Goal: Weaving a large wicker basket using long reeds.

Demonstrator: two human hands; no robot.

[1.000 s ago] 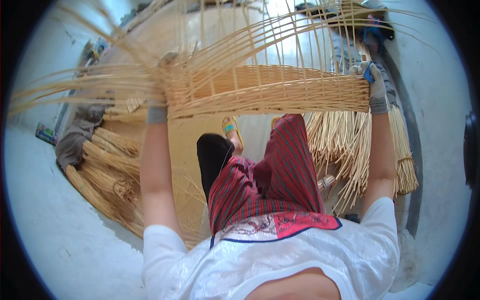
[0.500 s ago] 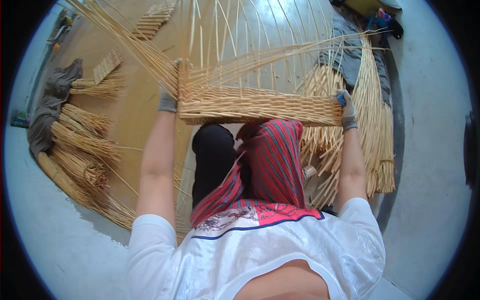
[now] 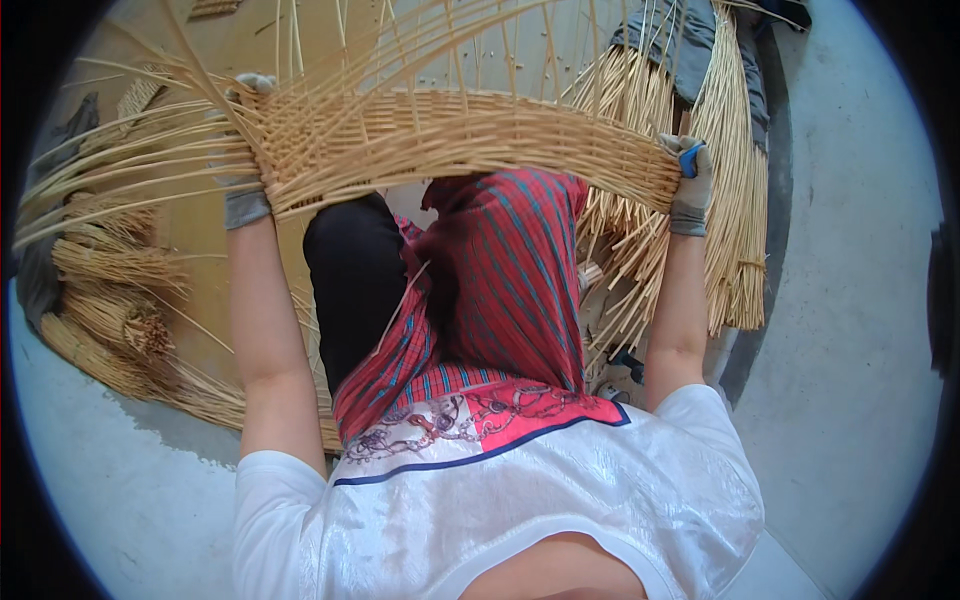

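I hold a half-woven wicker basket point(image 3: 480, 145) out in front of my knees, its long woven side facing me and bowed upward. Loose upright stakes rise from its far edge, and long strands fan out past its left end. My left hand point(image 3: 238, 180), in a grey-white glove, is closed around that left end; strands cover part of it, and fingertips show above the corner. At the right end my right hand point(image 3: 692, 170), in a similar glove with a blue patch or object at the thumb, grips the woven edge.
Bundles of pale wicker rods point(image 3: 725, 170) lie on grey cloth at the right. More bundles point(image 3: 120, 320) are at the left, next to dark cloth point(image 3: 45, 250). A small woven panel point(image 3: 140, 95) lies on the brown floor sheet point(image 3: 200, 255). Striped red fabric point(image 3: 510, 260) covers my right knee.
Both hands have raised the basket, shifting it up and left in view. It is tilted, with its side now bowed and its loose strands swung out to the left.
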